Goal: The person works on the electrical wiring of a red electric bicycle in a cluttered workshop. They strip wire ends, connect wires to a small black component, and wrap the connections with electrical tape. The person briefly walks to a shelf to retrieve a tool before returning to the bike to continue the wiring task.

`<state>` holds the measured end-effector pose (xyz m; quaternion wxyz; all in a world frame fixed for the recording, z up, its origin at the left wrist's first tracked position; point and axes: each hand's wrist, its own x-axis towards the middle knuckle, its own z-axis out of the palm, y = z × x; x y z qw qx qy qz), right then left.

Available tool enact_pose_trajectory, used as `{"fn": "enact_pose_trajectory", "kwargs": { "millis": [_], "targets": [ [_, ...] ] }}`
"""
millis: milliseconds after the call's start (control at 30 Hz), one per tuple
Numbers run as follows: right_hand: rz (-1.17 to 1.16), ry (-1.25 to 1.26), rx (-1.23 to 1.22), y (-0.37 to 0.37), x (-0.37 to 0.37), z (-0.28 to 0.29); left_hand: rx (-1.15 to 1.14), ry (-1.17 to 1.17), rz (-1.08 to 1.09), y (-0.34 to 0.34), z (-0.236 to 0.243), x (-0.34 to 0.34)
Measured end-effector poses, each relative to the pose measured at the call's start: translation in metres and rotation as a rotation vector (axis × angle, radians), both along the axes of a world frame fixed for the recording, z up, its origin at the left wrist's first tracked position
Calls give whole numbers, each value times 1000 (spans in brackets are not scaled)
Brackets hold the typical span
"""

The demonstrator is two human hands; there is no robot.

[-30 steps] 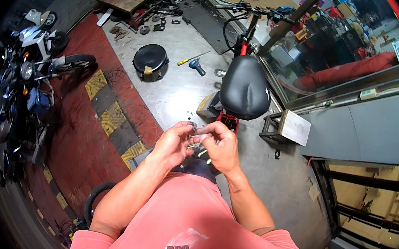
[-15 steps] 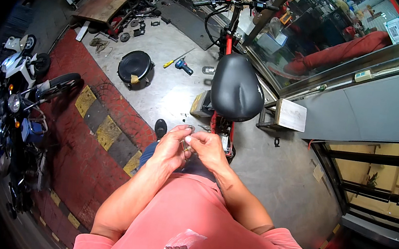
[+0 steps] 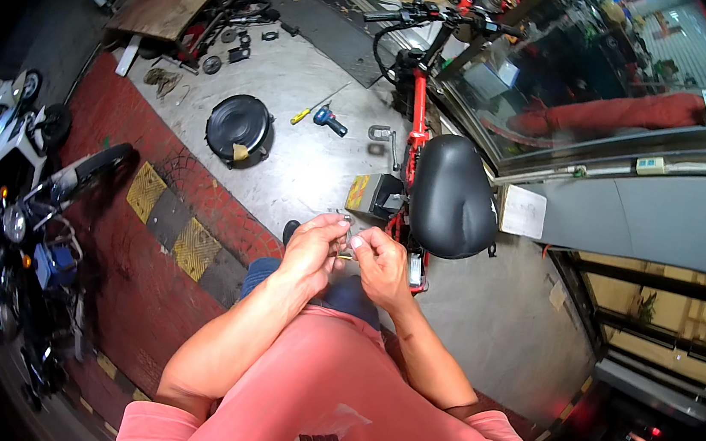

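Observation:
My left hand point(image 3: 312, 249) and my right hand point(image 3: 381, 268) are close together in front of my body, just left of a red electric bike point(image 3: 420, 111) with a black saddle point(image 3: 452, 195). Both hands are closed in a pinch. A small metallic tip point(image 3: 346, 218) shows at my left fingertips. Between the hands is something thin with a yellowish bit; it is too small to name. Beyond my hands, a box with yellow sides point(image 3: 362, 192) stands on the floor by the bike's frame.
A round black stool point(image 3: 238, 127), a yellow-handled screwdriver point(image 3: 301, 115) and a blue cordless drill point(image 3: 329, 121) are on the floor ahead. Parked motorcycles point(image 3: 17, 224) line the left. At right are a glass-fronted wall and a white-topped stool point(image 3: 523, 211). Loose parts lie at the far left.
My hands have drawn slightly apart, with the right one shifting rightward. The view has moved, so the bike appears farther right and more of the floor beside it shows.

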<state>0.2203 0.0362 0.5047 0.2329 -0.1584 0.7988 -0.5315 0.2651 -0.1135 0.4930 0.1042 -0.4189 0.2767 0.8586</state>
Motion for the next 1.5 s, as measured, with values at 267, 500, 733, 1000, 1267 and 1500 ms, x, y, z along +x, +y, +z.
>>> {"fn": "enact_pose_trajectory", "kwargs": {
  "millis": [267,500,733,1000,1267,1500],
  "targets": [
    [-202,-104,-125,-8,-14,2,-64,84,-173,-10,13,-40],
    [-379,-255,-390,56,-44,-13,-216,20,-268,-4,26,-75],
    [-180,-352,-375,61,-58,-17,5,20,-202,-5,34,-115],
    [28,-310,209,-9,-109,-46,201,-121,-306,-16,11,-213],
    [-660,-466,217,-58,-100,-120,-267,-93,-719,-98,-123,-337],
    [-966,-494,90,-152,-95,-152,-408,-100,-1141,-145,-149,-384]
  ]
}}
